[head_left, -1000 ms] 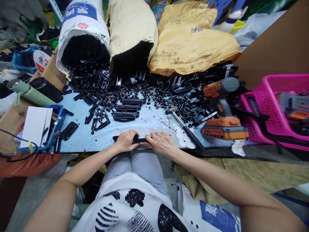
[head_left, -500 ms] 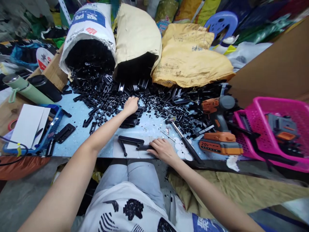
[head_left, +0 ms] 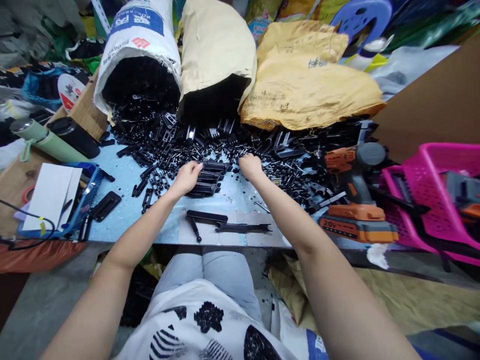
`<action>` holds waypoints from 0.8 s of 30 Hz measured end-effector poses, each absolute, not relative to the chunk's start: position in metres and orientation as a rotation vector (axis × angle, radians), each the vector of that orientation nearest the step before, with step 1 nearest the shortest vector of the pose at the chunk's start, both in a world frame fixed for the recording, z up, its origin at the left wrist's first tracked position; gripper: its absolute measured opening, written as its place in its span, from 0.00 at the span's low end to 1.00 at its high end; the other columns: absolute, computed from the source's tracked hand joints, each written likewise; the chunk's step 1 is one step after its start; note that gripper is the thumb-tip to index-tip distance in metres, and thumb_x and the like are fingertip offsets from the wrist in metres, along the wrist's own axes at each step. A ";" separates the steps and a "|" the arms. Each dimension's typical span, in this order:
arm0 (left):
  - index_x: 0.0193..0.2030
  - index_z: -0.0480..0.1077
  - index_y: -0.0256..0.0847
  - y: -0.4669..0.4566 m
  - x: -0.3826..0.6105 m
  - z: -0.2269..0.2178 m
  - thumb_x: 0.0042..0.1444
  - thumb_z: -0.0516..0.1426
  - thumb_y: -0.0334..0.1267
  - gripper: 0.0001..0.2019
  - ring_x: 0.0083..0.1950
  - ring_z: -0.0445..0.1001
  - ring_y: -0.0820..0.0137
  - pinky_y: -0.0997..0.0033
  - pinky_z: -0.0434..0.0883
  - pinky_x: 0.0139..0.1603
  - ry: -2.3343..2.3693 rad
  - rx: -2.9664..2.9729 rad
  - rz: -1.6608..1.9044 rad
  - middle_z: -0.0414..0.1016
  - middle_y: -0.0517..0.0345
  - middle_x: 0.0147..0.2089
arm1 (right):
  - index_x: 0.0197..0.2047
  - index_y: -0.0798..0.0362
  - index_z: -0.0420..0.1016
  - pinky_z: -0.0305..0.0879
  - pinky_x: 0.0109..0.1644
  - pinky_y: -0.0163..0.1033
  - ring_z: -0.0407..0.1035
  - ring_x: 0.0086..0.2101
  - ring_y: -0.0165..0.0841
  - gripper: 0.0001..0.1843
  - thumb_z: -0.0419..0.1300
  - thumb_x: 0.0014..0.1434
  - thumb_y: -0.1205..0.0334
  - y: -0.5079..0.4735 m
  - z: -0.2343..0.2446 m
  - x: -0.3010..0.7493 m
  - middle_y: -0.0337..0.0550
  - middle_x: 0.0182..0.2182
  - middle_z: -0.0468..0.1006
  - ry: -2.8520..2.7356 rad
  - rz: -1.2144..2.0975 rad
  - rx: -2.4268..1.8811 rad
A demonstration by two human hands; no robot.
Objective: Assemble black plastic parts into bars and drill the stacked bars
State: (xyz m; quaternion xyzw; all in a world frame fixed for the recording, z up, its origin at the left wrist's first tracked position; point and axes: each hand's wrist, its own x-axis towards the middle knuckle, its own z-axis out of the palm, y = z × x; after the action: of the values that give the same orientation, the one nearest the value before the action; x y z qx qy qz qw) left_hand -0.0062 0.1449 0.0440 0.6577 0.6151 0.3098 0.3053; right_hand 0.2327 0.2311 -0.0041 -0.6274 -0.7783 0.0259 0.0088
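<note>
My left hand (head_left: 189, 177) is closed, fingertips pinched together at the left end of a stack of long black plastic parts (head_left: 212, 179). Whatever it pinches is too small to make out. Over the heap of small metal pins and black pieces (head_left: 228, 151), my right hand (head_left: 250, 166) has its fingers curled down; what they grip is hidden. Near the table's front edge lie a black hinged arm piece (head_left: 206, 216), with a short leg angled from it, and a long black forked part (head_left: 245, 227). Neither is touched by a hand.
An orange cordless drill (head_left: 354, 195) stands at the right, before a pink basket (head_left: 431, 155). Open sacks, one white (head_left: 144, 42) and one cream (head_left: 217, 47), spill black parts at the back. A blue basket (head_left: 80, 220) and a green bottle (head_left: 50, 142) are left.
My right hand has let go of the black forked part and moved forward to the pin heap. My left hand has drawn back from the pins to the stack's left end.
</note>
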 end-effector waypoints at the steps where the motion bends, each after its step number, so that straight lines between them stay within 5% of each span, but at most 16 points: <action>1: 0.27 0.65 0.36 0.119 -0.022 0.042 0.60 0.49 0.49 0.19 0.31 0.67 0.72 0.73 0.64 0.34 1.516 1.517 0.894 0.68 0.56 0.27 | 0.42 0.63 0.71 0.63 0.47 0.45 0.66 0.44 0.36 0.09 0.53 0.62 0.67 0.232 -0.006 0.233 0.53 0.42 0.72 -2.429 0.105 -1.951; 4: 0.26 0.64 0.36 0.052 -0.053 0.026 0.50 0.57 0.55 0.21 0.25 0.63 0.76 0.78 0.58 0.24 1.304 0.964 0.929 0.65 0.60 0.24 | 0.48 0.58 0.68 0.66 0.48 0.47 0.67 0.44 0.34 0.15 0.56 0.61 0.58 0.226 -0.007 0.239 0.46 0.46 0.70 -2.389 0.149 -1.923; 7: 0.26 0.65 0.36 0.020 -0.057 0.006 0.45 0.61 0.55 0.21 0.24 0.62 0.78 0.79 0.56 0.23 1.304 0.794 0.923 0.66 0.60 0.25 | 0.48 0.59 0.68 0.67 0.47 0.46 0.68 0.42 0.34 0.13 0.54 0.61 0.63 0.210 -0.002 0.244 0.49 0.46 0.70 -2.317 0.188 -1.856; 11: 0.25 0.64 0.37 0.020 -0.055 -0.006 0.49 0.57 0.54 0.20 0.23 0.60 0.77 0.77 0.56 0.24 1.433 0.967 0.911 0.64 0.62 0.23 | 0.45 0.61 0.71 0.66 0.46 0.41 0.69 0.38 0.32 0.12 0.56 0.57 0.69 0.173 0.008 0.244 0.52 0.42 0.73 -2.215 0.269 -1.725; 18: 0.25 0.64 0.38 0.024 -0.062 0.008 0.55 0.50 0.50 0.17 0.25 0.60 0.73 0.74 0.56 0.28 1.565 1.467 0.660 0.62 0.63 0.21 | 0.30 0.53 0.74 0.71 0.41 0.42 0.72 0.34 0.34 0.11 0.64 0.50 0.54 0.075 0.016 0.226 0.43 0.32 0.77 -1.796 1.034 -1.232; 24: 0.24 0.63 0.38 0.032 -0.057 0.000 0.56 0.50 0.50 0.17 0.25 0.62 0.72 0.73 0.57 0.27 1.575 1.490 0.552 0.63 0.62 0.22 | 0.31 0.51 0.75 0.71 0.38 0.41 0.72 0.35 0.34 0.10 0.63 0.53 0.53 0.041 0.006 0.216 0.43 0.32 0.76 -1.756 0.972 -1.189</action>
State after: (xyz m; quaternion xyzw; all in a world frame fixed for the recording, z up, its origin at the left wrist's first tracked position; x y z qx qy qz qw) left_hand -0.0574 0.0325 -0.0001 0.5990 0.6333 0.2220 0.4369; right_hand 0.2162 0.0415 0.0059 -0.4686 -0.6921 0.3831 0.3933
